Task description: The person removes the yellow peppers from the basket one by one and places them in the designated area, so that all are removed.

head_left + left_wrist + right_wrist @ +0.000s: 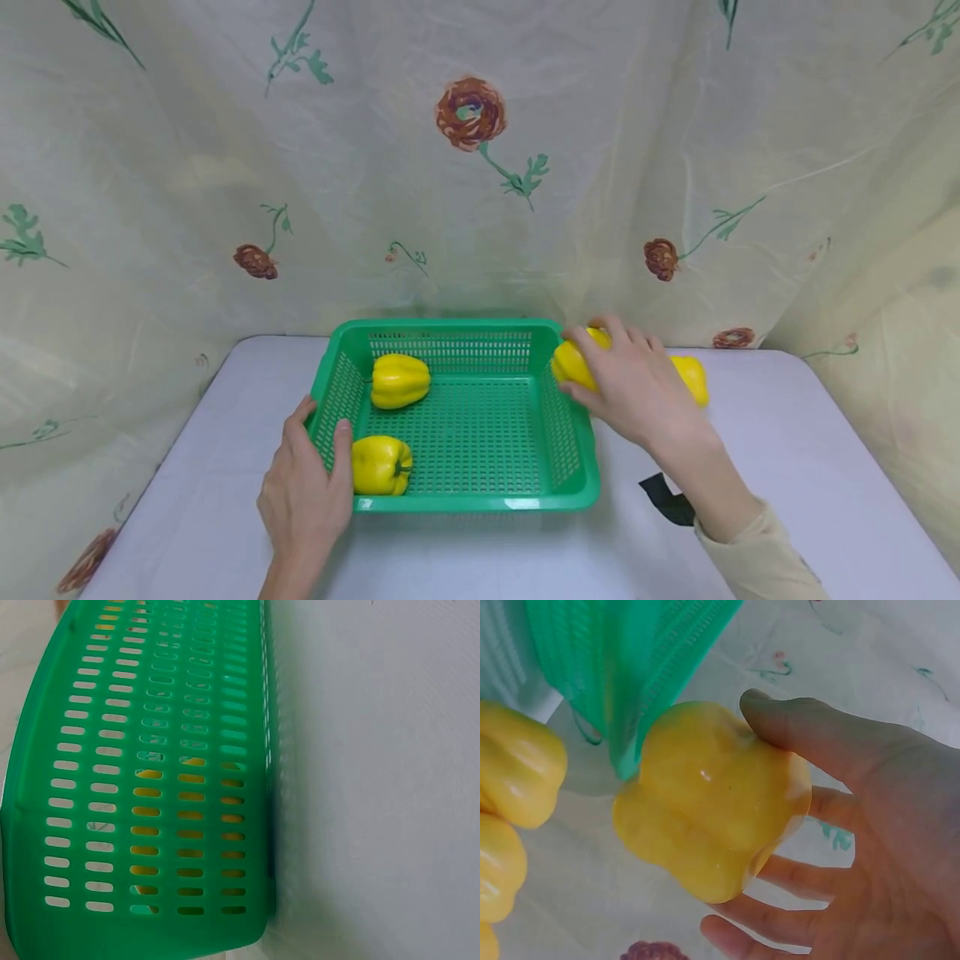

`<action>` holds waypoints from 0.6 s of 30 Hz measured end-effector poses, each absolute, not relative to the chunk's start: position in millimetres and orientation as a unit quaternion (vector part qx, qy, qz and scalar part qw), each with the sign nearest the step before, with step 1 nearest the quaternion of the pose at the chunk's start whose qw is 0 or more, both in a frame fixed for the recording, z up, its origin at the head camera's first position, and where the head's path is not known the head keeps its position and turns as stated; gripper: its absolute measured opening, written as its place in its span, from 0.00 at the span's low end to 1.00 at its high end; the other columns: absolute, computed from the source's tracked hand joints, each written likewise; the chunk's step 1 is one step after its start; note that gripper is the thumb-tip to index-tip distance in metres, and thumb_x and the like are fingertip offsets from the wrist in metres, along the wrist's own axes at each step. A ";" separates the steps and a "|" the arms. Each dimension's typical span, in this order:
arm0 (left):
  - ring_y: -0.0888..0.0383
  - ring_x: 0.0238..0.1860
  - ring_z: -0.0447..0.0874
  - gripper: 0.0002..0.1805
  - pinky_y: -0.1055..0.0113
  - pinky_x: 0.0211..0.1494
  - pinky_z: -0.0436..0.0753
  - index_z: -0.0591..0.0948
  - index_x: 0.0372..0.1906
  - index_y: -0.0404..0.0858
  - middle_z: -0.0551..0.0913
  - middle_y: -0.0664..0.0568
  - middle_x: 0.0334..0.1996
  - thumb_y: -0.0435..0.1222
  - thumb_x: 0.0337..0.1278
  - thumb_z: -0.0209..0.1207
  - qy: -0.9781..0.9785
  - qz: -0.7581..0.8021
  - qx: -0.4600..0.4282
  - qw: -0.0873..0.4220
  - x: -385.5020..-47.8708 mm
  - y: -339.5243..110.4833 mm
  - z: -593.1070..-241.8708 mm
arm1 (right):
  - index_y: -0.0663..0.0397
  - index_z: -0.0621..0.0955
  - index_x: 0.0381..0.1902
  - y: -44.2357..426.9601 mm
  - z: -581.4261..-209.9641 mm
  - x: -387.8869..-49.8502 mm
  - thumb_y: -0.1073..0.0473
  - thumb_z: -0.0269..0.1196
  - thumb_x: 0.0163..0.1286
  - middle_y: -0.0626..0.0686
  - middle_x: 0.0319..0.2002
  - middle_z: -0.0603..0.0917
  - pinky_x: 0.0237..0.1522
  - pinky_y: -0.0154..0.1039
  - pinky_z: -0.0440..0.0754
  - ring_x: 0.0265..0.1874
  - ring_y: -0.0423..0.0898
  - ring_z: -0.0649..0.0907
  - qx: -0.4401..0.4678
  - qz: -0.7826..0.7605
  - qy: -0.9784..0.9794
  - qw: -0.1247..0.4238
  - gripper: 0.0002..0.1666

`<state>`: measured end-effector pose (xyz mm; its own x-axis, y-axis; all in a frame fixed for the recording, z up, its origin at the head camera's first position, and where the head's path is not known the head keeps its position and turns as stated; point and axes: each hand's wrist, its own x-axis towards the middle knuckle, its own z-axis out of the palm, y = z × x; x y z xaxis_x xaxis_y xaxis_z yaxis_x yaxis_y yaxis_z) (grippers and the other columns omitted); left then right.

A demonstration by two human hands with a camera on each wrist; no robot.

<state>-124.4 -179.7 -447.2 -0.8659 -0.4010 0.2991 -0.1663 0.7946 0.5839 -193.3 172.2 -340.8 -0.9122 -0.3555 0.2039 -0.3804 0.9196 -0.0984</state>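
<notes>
From where I stand, nearest is a person's left hand, gripping a green basket on a pale table. Inside, near left, lies a yellow pepper. The right hand holds a second pepper at the basket's right rim. Farther back, a third pepper lies inside; a fourth pepper, partly hidden, sits outside, right. I'd judge two done, at least two left. Behind hangs flowered cloth.
</notes>
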 end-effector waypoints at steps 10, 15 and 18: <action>0.31 0.51 0.89 0.34 0.40 0.43 0.83 0.68 0.78 0.38 0.78 0.41 0.75 0.55 0.82 0.50 -0.920 -0.289 0.137 0.226 -126.1 -180.7 -449.6 | 0.49 0.77 0.71 189.2 -350.5 -191.0 0.46 0.74 0.71 0.64 0.67 0.79 0.60 0.69 0.78 0.58 0.70 0.83 0.161 0.066 -0.980 0.092 0.35; 0.32 0.50 0.89 0.33 0.41 0.41 0.83 0.69 0.77 0.38 0.78 0.42 0.76 0.54 0.82 0.51 -0.919 -0.289 0.133 0.232 -126.3 -180.9 -450.9 | 0.53 0.76 0.71 203.5 -358.5 -189.7 0.45 0.74 0.71 0.64 0.67 0.81 0.54 0.67 0.79 0.57 0.73 0.83 0.133 0.048 -0.986 0.089 0.37; 0.32 0.51 0.89 0.33 0.41 0.41 0.83 0.69 0.77 0.38 0.78 0.43 0.76 0.55 0.81 0.50 -0.920 -0.287 0.135 0.231 -126.3 -180.5 -451.2 | 0.55 0.76 0.71 216.0 -364.7 -189.2 0.45 0.74 0.70 0.66 0.67 0.80 0.53 0.68 0.79 0.56 0.74 0.82 0.117 0.038 -0.989 0.083 0.38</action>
